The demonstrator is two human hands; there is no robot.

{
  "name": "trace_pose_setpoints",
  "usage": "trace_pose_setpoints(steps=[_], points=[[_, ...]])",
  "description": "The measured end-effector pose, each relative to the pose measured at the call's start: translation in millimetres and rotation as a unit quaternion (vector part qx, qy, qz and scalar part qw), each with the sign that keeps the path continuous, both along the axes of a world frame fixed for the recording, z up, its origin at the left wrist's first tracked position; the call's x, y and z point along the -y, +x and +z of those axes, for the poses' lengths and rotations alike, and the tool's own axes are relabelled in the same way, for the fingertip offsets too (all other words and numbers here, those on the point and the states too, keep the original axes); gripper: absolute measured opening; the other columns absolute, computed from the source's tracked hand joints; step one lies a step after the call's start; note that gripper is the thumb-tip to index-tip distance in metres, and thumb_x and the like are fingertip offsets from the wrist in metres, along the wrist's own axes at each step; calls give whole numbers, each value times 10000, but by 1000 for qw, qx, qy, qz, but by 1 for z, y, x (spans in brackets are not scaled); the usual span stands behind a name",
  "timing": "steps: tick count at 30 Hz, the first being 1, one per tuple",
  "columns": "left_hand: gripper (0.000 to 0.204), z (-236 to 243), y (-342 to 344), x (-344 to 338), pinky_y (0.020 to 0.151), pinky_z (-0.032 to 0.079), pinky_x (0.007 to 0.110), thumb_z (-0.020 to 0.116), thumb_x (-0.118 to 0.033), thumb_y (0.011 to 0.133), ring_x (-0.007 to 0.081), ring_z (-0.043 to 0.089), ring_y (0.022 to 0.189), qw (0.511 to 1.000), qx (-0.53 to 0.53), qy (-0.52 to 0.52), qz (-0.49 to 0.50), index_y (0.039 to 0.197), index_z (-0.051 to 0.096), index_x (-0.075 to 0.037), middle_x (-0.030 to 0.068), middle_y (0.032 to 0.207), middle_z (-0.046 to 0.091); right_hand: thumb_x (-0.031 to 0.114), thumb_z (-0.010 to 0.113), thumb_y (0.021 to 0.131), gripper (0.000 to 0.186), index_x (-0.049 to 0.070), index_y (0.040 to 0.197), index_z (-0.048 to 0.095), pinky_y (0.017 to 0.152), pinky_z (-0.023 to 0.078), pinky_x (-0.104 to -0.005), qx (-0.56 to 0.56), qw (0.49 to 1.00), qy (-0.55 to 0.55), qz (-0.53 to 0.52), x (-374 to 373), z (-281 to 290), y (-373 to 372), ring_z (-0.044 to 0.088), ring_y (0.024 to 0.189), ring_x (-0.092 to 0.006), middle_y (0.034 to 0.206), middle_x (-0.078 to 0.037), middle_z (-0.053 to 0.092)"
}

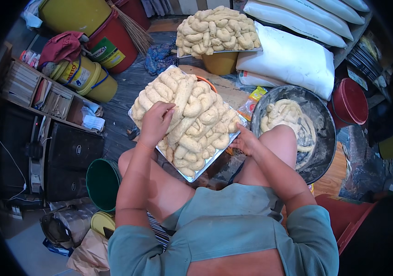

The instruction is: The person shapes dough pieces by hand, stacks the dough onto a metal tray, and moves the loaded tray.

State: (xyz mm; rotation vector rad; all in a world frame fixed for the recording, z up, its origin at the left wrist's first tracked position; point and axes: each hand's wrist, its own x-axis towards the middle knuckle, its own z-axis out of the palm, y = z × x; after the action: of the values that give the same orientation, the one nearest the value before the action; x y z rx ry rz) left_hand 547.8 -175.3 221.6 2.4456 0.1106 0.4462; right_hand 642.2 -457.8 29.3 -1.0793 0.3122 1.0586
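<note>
In front of me a metal tray (214, 162) bears a high pile of pale, speckled dough twists (201, 115). My left hand (157, 123) is over the left part of the pile, its thumb and fingers pinched together at a long dough rope (181, 99) on top. At the tray's right edge, my right hand (247, 140) is closed around the rim, with part of its fingers hidden beneath. To the right, loose dough strands (288, 115) lie coiled in a wide black basin (324, 138), partly covered by my right knee.
Beyond, a second heaped dough tray (219, 32) rests on a yellow bucket (221, 63). White sacks (288, 57) are stacked at the back right. A green bucket (102, 184) stands by my left leg, a red lidded bucket (350, 101) past the basin. Shelves (51, 99) line the left.
</note>
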Motion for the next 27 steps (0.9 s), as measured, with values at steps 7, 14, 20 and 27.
trace_pose_setpoints(steps=[7,14,20,27], points=[[182,-3,17,7,711,521,337,717,-123,791,254,656,784,995,-45,83,22,937,695,-15,123,870,640,508,435,985,519,72,1251,530,722,512,-350,2,1000,-7,-3,-1,5,-1,619,888,-228,1062,-109,636],[158,-14,26,1,703,505,352,729,-99,758,253,621,747,998,-39,1,51,862,665,1,125,831,613,507,436,986,533,68,1278,513,729,507,-356,2,1000,6,-1,0,-2,1,621,922,-239,1098,-116,633],[91,-1,5,31,739,486,361,713,-45,774,275,603,788,997,62,0,52,811,639,-6,129,835,604,501,435,989,524,70,1277,513,709,505,-350,-6,1000,17,-13,1,-6,0,621,901,-236,1091,-107,636],[168,-11,-35,112,812,464,395,741,-191,794,280,596,887,964,-40,79,-251,831,654,-51,90,953,628,505,397,998,531,69,1283,500,819,511,-390,5,1000,0,10,0,-2,0,614,1000,-262,1160,-145,614]])
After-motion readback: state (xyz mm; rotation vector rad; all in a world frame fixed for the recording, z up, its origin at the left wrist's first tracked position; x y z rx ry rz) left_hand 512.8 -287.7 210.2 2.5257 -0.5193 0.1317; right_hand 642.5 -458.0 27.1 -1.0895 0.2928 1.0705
